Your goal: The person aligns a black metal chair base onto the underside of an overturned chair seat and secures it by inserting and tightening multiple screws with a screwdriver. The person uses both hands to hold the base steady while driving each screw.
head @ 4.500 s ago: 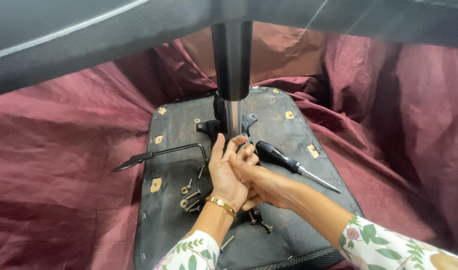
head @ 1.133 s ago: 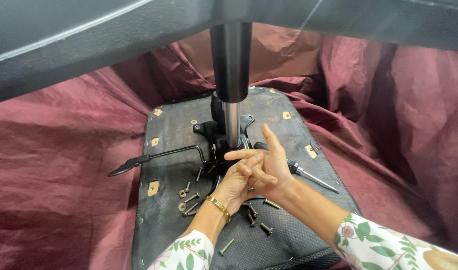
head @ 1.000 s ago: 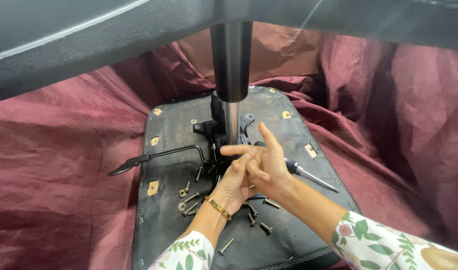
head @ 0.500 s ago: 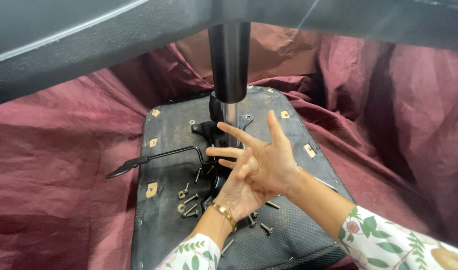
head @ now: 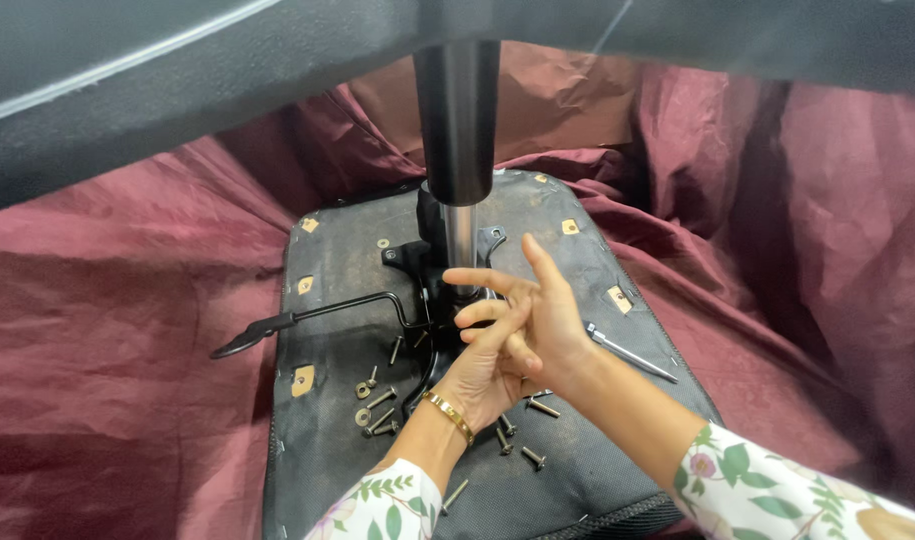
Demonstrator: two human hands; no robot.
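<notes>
Both hands are in at the middle of the upturned seat base (head: 537, 215), a dark fabric-covered panel lying on maroon cloth (head: 127, 300). The right hand (head: 537, 325) is on top, fingers spread wide and gripping nothing — index finger pointing left toward the gas cylinder (head: 458, 180), which rises black above and chrome below from the black mounting plate (head: 417, 260). The left hand (head: 477, 375), gold bangle (head: 449, 416) on the wrist, sits underneath it, fingers reaching up toward the foot of the column; the right hand covers its fingertips, so whether they pinch anything I cannot tell. The two hands overlap and touch. To the left, the black lever (head: 307, 315) juts out past the edge of the panel. Loose bolts (head: 377, 400) and washers lie scattered just left of the left wrist, more bolts below the hands. The screwdriver (head: 627, 350) lies on the panel just right of the right hand — only its metal shaft shows.
</notes>
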